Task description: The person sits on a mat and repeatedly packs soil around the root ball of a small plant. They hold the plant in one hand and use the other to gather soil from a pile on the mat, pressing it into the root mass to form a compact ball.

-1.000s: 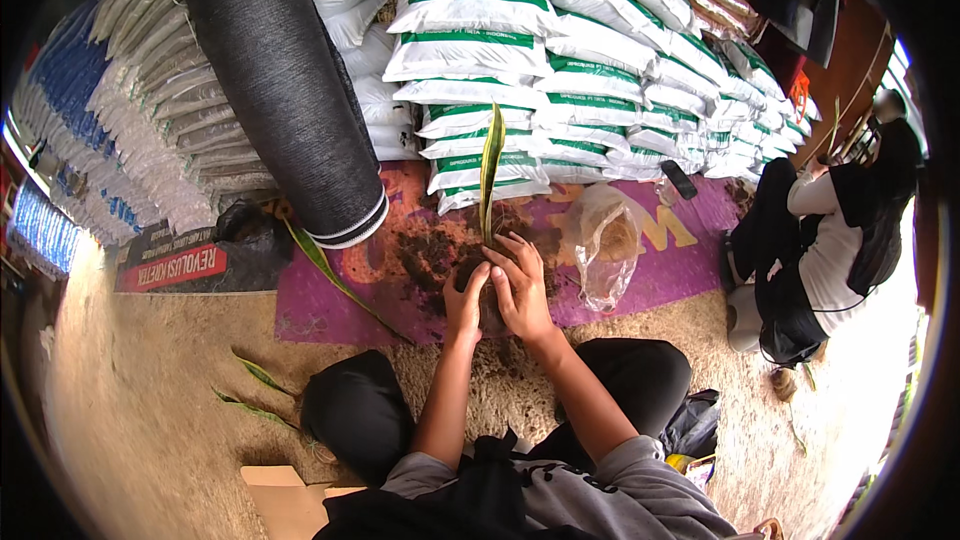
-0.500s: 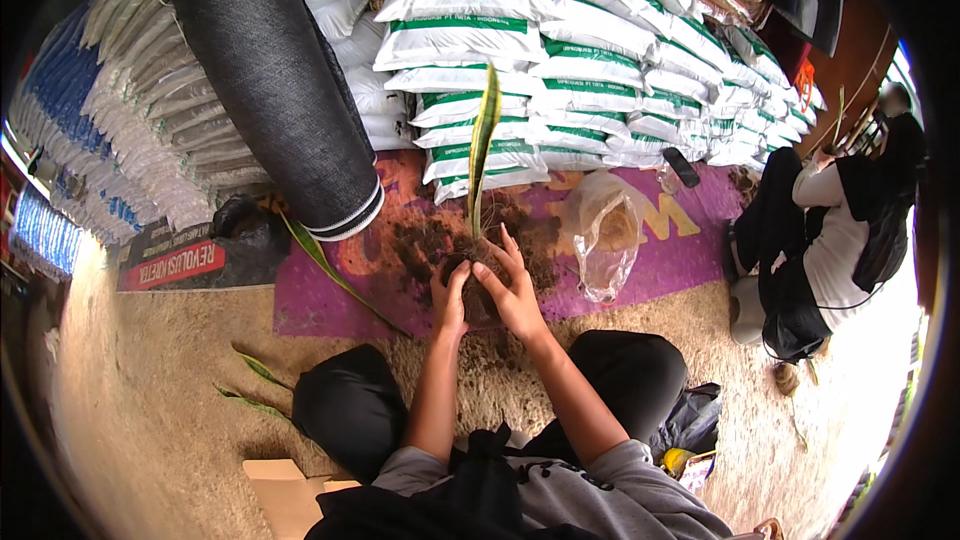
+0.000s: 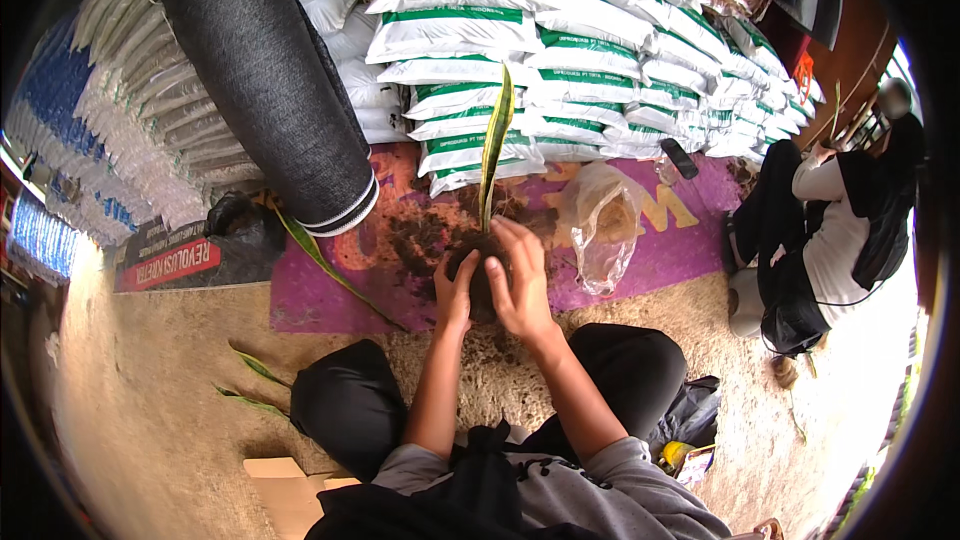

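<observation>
A single snake plant leaf [image 3: 496, 140], dark green with yellow edges, stands upright and leans slightly right from a dark ball of soil [image 3: 482, 292]. My left hand [image 3: 456, 292] cups the near left side of this ball, thumb raised along it. On the other side my right hand [image 3: 523, 280] curves round it, fingers reaching to the base of the leaf. Both palms press the soil between them. Loose dark soil [image 3: 420, 235] lies scattered on the purple printed sheet [image 3: 310, 305] under and around the hands. The leaf's roots are hidden.
A clear plastic bag [image 3: 603, 230] with brown contents sits right of my hands. Another snake plant leaf [image 3: 325, 265] lies to the left, by a big black roll [image 3: 270, 90]. White-and-green sacks [image 3: 460, 30] are stacked behind. A person [image 3: 840, 210] sits at the right. Cardboard [image 3: 285, 490] lies near my knee.
My right hand has turned inward and closed round the soil ball, its fingers now at the leaf's base. The leaf has shifted a little right. Roots seen earlier at its base no longer show.
</observation>
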Tool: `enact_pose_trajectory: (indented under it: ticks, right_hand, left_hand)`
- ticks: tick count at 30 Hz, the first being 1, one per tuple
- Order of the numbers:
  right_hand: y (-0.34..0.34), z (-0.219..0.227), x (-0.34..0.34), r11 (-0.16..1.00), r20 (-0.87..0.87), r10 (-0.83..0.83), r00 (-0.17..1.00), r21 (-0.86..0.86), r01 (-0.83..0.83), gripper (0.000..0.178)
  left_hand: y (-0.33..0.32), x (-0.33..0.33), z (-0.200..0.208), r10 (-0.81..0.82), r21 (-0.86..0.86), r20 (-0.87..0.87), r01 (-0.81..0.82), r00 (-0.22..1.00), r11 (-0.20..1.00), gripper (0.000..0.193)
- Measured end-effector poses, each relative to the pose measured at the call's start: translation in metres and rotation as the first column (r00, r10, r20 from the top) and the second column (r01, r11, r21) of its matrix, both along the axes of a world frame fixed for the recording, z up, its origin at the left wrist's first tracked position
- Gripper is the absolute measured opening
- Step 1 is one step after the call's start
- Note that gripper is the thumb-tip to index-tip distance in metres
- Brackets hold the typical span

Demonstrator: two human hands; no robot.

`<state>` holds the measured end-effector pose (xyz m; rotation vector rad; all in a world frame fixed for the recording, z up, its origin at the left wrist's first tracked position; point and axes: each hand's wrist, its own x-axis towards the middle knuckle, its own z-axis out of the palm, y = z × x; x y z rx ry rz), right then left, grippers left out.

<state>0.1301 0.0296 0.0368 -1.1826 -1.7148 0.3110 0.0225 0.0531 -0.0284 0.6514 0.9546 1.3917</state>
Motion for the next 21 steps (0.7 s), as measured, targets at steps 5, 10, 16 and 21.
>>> enact_pose_trajectory:
  ticks: [5, 10, 16, 21]
  right_hand:
    - [-0.004, -0.014, -0.013, 0.999, 0.184, 0.035, 0.982, -0.015, -0.033, 0.061]
    - [-0.007, -0.012, -0.015, 0.999, 0.059, 0.041, 0.997, -0.028, -0.040, 0.068]
    - [0.000, -0.011, -0.013, 0.999, -0.006, 0.025, 1.000, 0.047, -0.024, 0.063]
    - [0.002, -0.008, -0.007, 0.988, -0.240, -0.046, 0.970, -0.153, 0.009, 0.050]
  left_hand:
    - [0.000, 0.004, 0.007, -0.059, -0.084, 0.300, 0.088, 0.952, 0.993, 0.037]
    - [-0.003, -0.001, 0.007, -0.138, 0.024, 0.143, 0.135, 0.980, 0.990, 0.036]
    - [-0.002, 0.003, 0.014, -0.027, -0.038, 0.118, 0.031, 0.993, 0.999, 0.040]
    - [-0.001, 0.004, 0.014, 0.000, -0.078, 0.264, 0.021, 0.965, 0.997, 0.049]
